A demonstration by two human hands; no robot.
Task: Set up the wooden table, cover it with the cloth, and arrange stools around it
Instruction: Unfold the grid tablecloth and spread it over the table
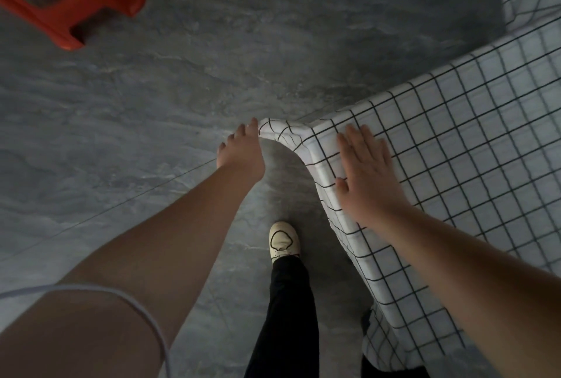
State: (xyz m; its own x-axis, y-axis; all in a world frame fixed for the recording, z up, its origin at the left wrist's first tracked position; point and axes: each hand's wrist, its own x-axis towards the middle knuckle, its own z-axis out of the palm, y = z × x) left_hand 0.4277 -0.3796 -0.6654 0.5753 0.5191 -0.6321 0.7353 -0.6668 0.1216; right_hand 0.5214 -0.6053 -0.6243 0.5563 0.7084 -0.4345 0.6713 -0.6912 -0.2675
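A grey, marble-veined floor (151, 110) is filling most of the view, smooth and dull, with thin grout lines crossing it. On the right, the surface (473, 146) is lying under a white cloth (455, 122) printed with a thin black grid; its long edge is running from the lower middle up toward the near corner, then turning away to the upper right. The cloth is hanging soft over that corner in a rounded fold. The left hand (241, 146) is pinching the cloth's loose corner tip, fingers bunched. The right hand (364, 171) is lying flat and spread on the cloth just inside the corner. An orange plastic stool (69, 1), squared and glossy, is standing well apart at upper left. A cream shoe (283, 239) is showing below.
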